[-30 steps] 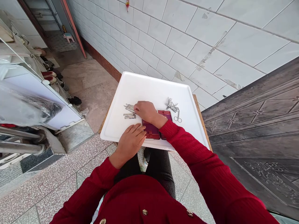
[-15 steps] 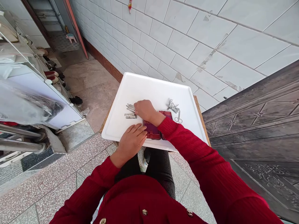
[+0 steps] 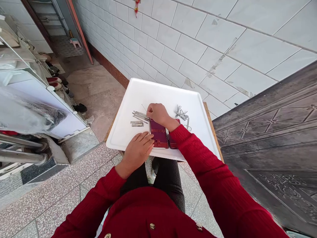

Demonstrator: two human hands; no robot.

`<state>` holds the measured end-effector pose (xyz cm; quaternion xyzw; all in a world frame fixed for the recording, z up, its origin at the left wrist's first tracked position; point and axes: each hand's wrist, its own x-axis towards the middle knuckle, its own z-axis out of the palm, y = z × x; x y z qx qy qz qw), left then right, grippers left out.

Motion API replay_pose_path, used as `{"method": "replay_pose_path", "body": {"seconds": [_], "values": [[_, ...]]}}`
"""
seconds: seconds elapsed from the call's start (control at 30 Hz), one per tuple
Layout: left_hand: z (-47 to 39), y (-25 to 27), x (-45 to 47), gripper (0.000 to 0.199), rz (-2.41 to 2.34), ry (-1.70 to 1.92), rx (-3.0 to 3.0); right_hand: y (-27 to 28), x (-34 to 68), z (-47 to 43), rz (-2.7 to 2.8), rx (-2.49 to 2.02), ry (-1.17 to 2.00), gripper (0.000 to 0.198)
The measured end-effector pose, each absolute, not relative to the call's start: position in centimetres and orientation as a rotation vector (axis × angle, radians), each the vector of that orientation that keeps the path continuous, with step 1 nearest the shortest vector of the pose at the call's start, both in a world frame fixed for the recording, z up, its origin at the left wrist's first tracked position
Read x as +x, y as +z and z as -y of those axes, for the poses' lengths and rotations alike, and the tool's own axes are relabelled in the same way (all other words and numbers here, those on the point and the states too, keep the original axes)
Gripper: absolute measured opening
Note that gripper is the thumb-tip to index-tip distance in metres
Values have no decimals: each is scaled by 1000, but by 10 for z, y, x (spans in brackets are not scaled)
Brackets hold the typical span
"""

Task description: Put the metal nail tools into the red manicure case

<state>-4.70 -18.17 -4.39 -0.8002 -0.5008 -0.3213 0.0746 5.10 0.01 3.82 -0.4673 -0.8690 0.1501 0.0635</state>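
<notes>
An open manicure case [image 3: 158, 135], dark red with purple lining and a row of elastic loops, lies near the front edge of the white tabletop [image 3: 160, 92]. My left hand [image 3: 137, 148] rests flat, fingers stretched out, fingertips at the case's left edge. My right hand [image 3: 158, 114] is pinched over the top of the case around a thin metal manicure tool [image 3: 143, 107], whose slim end points up and left. Several slim metal tools [image 3: 140, 115] lie just left of this hand. Below them are nail clippers [image 3: 137, 123].
Right of the case lie a cluster of metal clippers [image 3: 181, 112] and small scissors [image 3: 188, 125]. A tiled wall [image 3: 168, 49] stands behind the table, a dark carved panel [image 3: 269, 132] at the right. Shoes [image 3: 54, 82] sit on a rack at the left.
My right hand has lifted from the slim tools and moved slightly right, a thin tool now in its fingers. My left hand stays by the case.
</notes>
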Motion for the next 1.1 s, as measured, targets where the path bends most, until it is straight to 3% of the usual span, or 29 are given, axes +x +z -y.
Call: {"method": "replay_pose_path", "body": {"seconds": [0.13,0.3,0.37,0.67,1.1], "values": [[181,-43,-47,21,1508,-961,-2401,21,63,-9,2323,-1401,772,14],[180,-43,-48,22,1535,-928,-2437,7,80,-15,1889,-1293,1257,58],[180,-43,-48,24,1543,-922,-2443,6,86,-14,1782,-1209,1410,66],[180,-42,-48,24,1546,-934,-2441,6,93,-5,1646,-1071,1573,29],[179,-42,-48,23,1538,-911,-2441,-4,90,8,1773,-1172,1379,31]]}}
